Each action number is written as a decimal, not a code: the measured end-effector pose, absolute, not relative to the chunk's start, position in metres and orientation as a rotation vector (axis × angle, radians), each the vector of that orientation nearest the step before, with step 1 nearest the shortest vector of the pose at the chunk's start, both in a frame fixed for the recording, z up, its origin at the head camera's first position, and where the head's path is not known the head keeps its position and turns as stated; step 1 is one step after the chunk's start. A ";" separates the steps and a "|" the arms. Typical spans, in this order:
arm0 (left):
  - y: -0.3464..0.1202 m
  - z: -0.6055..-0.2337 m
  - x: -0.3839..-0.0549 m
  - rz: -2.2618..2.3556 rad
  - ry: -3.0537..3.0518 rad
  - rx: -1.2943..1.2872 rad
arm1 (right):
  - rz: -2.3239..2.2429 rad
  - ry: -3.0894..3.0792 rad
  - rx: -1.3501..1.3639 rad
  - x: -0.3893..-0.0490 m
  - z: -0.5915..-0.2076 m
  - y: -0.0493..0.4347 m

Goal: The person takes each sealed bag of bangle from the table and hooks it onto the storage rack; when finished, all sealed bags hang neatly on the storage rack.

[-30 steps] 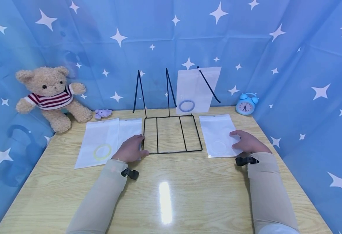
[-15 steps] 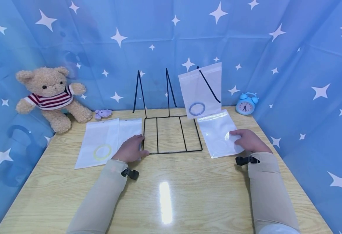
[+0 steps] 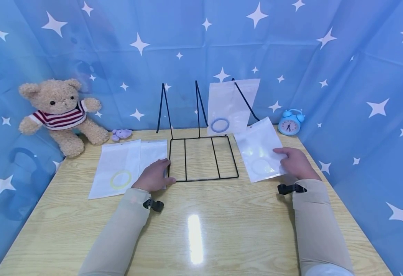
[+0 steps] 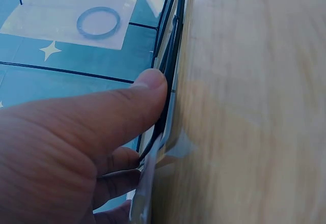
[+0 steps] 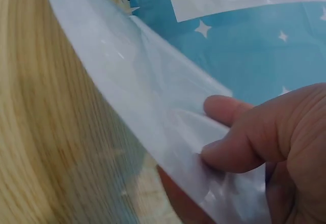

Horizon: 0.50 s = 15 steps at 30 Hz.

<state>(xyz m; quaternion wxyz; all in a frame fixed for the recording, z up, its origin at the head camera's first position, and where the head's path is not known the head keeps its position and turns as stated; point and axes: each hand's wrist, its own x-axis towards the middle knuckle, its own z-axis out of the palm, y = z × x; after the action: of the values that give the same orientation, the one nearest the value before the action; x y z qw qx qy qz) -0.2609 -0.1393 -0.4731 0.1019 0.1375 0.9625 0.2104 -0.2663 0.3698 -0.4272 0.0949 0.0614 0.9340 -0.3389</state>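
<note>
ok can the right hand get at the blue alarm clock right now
Not freely, it seems: the right hand pinches a translucent plastic bag; otherwise the blue alarm clock looks close, with nothing apparent between.

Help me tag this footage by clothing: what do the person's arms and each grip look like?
The left sleeve and right sleeve are plain beige and reach the wrists. Small black devices sit there: a left wrist device and a right wrist device. The left grip and right grip are ungloved. No cables or printed markings show.
</note>
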 end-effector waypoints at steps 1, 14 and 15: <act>-0.139 -0.473 -0.261 0.619 2.843 0.407 | -1.018 2.780 0.182 -0.266 -0.427 0.370; -0.142 -0.473 -0.262 0.618 2.851 0.453 | -1.239 2.987 0.233 -0.265 -0.429 0.372; -0.142 -0.473 -0.262 0.617 2.850 0.454 | -1.257 3.002 0.250 -0.266 -0.429 0.372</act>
<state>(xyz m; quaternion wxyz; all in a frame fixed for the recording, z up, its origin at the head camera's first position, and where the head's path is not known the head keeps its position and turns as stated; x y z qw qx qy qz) -0.2615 -0.1423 -0.4731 0.0950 0.1530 0.9614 0.2082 -0.2657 0.3725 -0.4293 -0.0611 0.0765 0.9180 -0.3844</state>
